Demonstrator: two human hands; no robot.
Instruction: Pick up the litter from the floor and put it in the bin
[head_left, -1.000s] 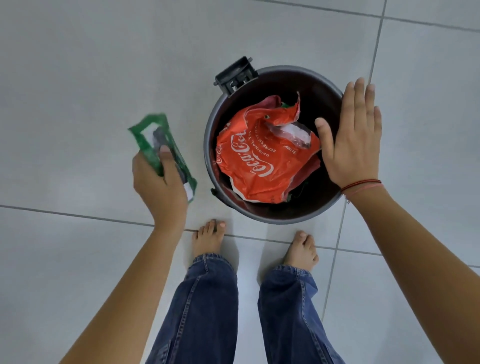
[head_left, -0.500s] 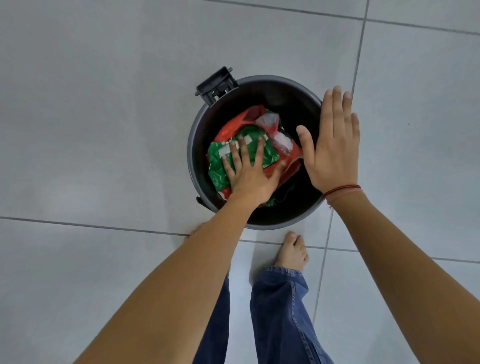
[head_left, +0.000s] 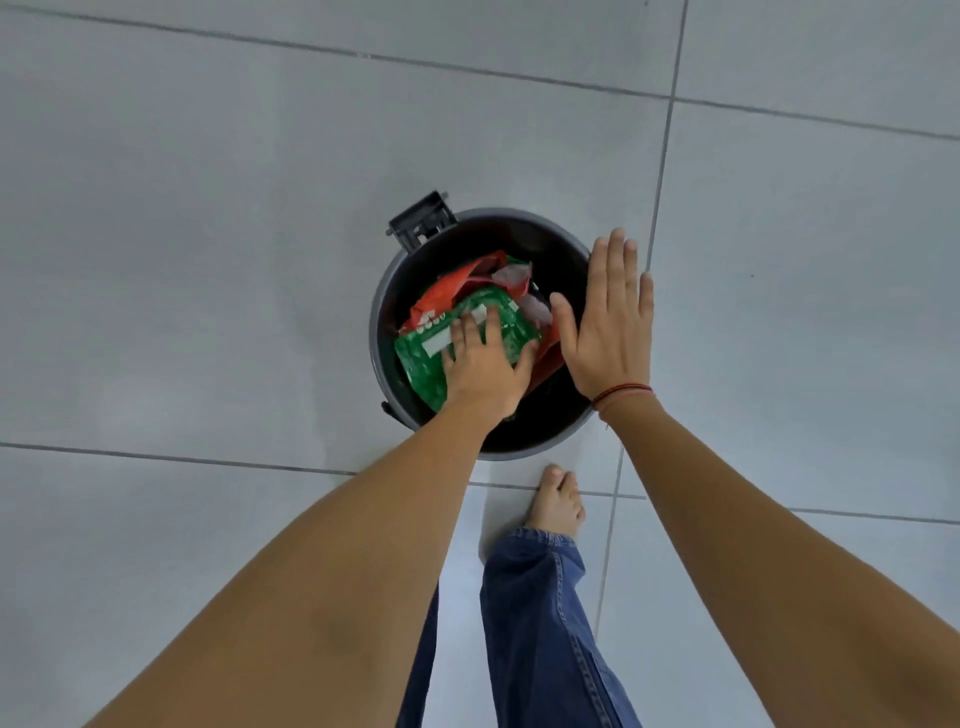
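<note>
The bin (head_left: 375, 332), a round dark pail with a grey rim, stands on the pale tiled floor (head_left: 208, 260) just ahead of the person's bare foot (head_left: 556, 501), with a black hinge bracket (head_left: 420, 222) at the far-left of its rim. The litter lies inside it. A crumpled red wrapper (head_left: 441, 296) sits underneath and towards the far side, and a green wrapper (head_left: 415, 364) lies on top of it, nearer the left wall. The left hand (head_left: 485, 364) is down inside the mouth of the bin, its fingers spread and laid fairly flat on the green wrapper, pressing on it and not gripping it. The right hand (head_left: 610, 322) is fully open, fingers straight and together, thumb out, and holds nothing. It hangs over the right rim of the bin, and I cannot tell whether it touches the rim or floats above it. A thin red thread bracelet (head_left: 623, 391) circles that wrist. As for progress, both visible pieces are already in the bin, and the present step looks like pushing the pile down so it stays below the rim. No litter shows on the floor within view, so the task appears finished or close to it, though anything lying beyond the edges of the view could remain to be collected.
</note>
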